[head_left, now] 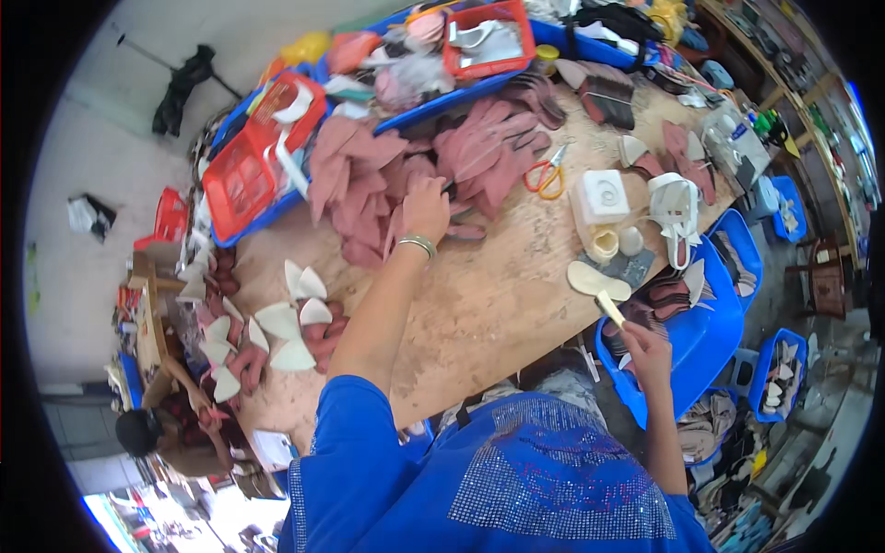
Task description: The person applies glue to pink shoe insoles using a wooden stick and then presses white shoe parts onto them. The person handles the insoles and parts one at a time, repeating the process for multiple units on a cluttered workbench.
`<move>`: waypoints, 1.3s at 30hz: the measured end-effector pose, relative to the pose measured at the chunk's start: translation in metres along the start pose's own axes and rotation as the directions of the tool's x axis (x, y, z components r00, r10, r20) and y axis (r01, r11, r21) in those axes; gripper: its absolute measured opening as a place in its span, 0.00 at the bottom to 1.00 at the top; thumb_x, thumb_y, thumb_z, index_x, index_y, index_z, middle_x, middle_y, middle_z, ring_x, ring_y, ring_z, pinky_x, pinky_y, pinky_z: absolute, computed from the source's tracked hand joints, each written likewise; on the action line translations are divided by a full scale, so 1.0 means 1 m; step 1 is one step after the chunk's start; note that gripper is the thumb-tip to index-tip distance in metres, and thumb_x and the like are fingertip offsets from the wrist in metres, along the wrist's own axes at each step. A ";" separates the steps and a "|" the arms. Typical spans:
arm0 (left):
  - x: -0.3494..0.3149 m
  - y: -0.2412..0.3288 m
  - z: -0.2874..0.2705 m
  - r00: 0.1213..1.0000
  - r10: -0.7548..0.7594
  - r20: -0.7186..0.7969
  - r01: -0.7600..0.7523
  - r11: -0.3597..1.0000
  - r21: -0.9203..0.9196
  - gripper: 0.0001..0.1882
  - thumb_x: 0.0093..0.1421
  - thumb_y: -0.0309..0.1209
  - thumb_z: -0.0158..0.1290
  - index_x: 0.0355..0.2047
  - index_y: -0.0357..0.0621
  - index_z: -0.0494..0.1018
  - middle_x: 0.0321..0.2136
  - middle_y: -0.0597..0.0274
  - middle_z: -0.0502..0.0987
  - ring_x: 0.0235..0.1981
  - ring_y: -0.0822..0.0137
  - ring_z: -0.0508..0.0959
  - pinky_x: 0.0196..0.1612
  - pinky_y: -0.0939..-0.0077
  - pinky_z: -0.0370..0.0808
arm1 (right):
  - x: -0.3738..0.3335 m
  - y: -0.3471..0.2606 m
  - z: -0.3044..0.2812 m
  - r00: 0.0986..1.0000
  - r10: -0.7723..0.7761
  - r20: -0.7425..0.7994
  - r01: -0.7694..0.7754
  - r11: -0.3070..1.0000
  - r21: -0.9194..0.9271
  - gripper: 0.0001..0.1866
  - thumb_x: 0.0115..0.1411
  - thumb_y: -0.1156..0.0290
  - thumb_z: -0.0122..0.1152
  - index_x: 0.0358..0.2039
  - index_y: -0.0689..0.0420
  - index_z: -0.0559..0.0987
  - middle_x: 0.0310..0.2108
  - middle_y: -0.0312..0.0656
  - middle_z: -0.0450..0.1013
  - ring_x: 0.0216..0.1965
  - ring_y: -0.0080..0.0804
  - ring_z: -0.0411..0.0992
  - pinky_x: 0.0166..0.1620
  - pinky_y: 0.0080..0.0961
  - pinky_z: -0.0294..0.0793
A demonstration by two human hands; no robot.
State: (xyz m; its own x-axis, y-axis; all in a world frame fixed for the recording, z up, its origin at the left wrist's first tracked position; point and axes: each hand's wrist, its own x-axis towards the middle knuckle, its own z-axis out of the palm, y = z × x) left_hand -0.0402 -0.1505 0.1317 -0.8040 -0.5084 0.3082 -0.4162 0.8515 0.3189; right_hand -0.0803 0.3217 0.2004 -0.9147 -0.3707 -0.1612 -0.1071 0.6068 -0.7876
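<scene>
My left hand [426, 210] is stretched out over the table, its fingertips among loose pink shoe-upper pieces [355, 175]. Those fingers are mostly hidden, so any grip is unclear. A second heap of pink pieces [489, 143] lies just right of it. At the table's right front edge my right hand [648, 348] is closed round a flat cream-coloured stick [610, 311]. The stick's far end meets a cream sole-shaped piece [595, 280]. Beyond that piece stand a white plastic container [601, 205] and a small open jar [604, 245] of pale stuff.
Orange-handled scissors [548, 175] lie near the container. Red baskets [241, 187] sit at the back left. White-and-pink shoe parts [286, 336] stand in rows on the left. A blue tub [705, 346] adjoins the right edge. Another person [180, 429] works at the far left.
</scene>
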 end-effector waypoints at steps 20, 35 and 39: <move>0.145 0.102 0.068 0.930 -0.201 0.309 0.112 0.953 0.282 0.42 0.42 0.43 0.66 0.55 0.36 0.62 0.53 0.42 0.65 0.55 0.45 0.65 0.57 0.58 0.66 | 0.024 0.049 -0.080 0.977 -0.076 -0.197 0.094 0.992 0.084 0.12 0.54 0.64 0.66 0.38 0.54 0.83 0.32 0.44 0.80 0.32 0.34 0.79 0.36 0.26 0.76; 0.181 0.043 0.075 0.983 -0.153 0.101 0.178 0.670 -0.721 0.17 0.52 0.31 0.62 0.39 0.37 0.70 0.31 0.65 0.74 0.31 0.72 0.72 0.37 0.75 0.71 | 0.038 0.050 -0.116 0.995 -0.015 -0.094 0.035 0.978 0.207 0.13 0.57 0.70 0.62 0.42 0.60 0.82 0.29 0.37 0.80 0.34 0.22 0.77 0.37 0.20 0.74; 0.144 0.147 0.010 1.000 -0.022 0.022 0.030 0.599 -0.800 0.13 0.51 0.25 0.61 0.36 0.41 0.72 0.32 0.64 0.74 0.36 0.73 0.73 0.41 0.78 0.71 | 0.052 0.044 -0.112 0.972 0.201 -0.118 -0.083 0.773 0.629 0.14 0.61 0.71 0.58 0.46 0.61 0.79 0.23 0.30 0.74 0.21 0.14 0.67 0.23 0.13 0.64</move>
State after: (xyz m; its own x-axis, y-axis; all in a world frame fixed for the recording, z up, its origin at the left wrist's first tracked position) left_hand -0.2220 -0.0971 0.2143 -0.8039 -0.5238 0.2816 0.0662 0.3918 0.9177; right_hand -0.1766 0.4078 0.2238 -0.9571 -0.1554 -0.2445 0.2384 0.0571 -0.9695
